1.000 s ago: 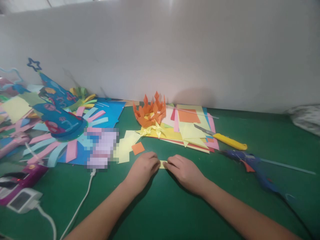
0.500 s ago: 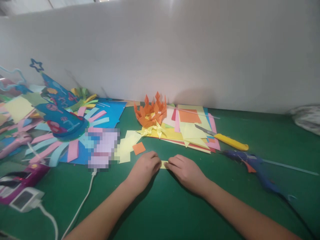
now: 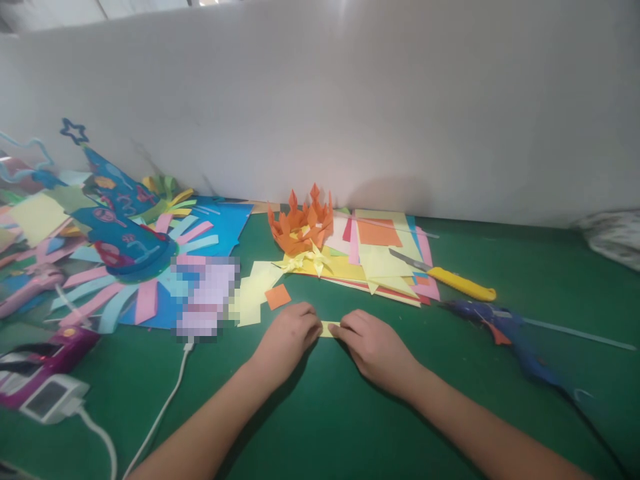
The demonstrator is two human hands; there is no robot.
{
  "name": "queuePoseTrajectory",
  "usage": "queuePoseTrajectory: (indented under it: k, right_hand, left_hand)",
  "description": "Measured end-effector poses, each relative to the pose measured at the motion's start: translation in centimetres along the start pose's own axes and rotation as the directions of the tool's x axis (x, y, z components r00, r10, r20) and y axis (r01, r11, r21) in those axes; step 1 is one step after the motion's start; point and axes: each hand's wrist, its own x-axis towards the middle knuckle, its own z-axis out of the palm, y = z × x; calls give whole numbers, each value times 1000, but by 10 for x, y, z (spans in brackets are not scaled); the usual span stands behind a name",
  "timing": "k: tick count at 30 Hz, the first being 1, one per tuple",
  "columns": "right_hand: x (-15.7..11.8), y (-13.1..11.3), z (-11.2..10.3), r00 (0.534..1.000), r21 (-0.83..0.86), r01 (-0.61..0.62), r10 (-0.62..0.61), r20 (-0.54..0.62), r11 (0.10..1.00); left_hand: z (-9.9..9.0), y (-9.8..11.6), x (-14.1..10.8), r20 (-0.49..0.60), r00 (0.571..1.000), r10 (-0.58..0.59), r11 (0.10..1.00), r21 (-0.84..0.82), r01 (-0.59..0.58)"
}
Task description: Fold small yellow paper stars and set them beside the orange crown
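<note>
A small piece of yellow paper lies on the green table between my hands, its two ends covered by my fingers. My left hand pinches the left end, fingers curled together. At the right end, my right hand grips the paper with its fingertips. Just beyond my left hand is a small orange paper square. Past both hands stands an orange folded-paper crown, with folded yellow paper shapes in front of it.
A yellow-handled knife rests by a stack of coloured paper. To the right lies a blue glue gun with its cord. Blue paper cone hats, a blurred-out phone and white cable occupy the left.
My right fingers have shifted slightly on the yellow paper, baring a little more of it. My left hand stays in place.
</note>
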Motion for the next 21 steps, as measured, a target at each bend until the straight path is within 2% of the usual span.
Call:
queuePoseTrajectory:
  k: [10, 16, 21]
  right_hand:
    - [1, -7, 1, 993, 4, -109, 109, -49, 994]
    - [3, -11, -2, 994, -38, -108, 108, -21, 993]
    - [1, -12, -3, 996, -60, -91, 90, -12, 994]
  left_hand:
    - [0, -2, 1, 1, 1000, 16, 1000, 9, -16]
    - [0, -3, -1, -7, 999, 36, 999, 0, -36]
    - [0, -7, -2, -12, 1000, 13, 997, -81, -13]
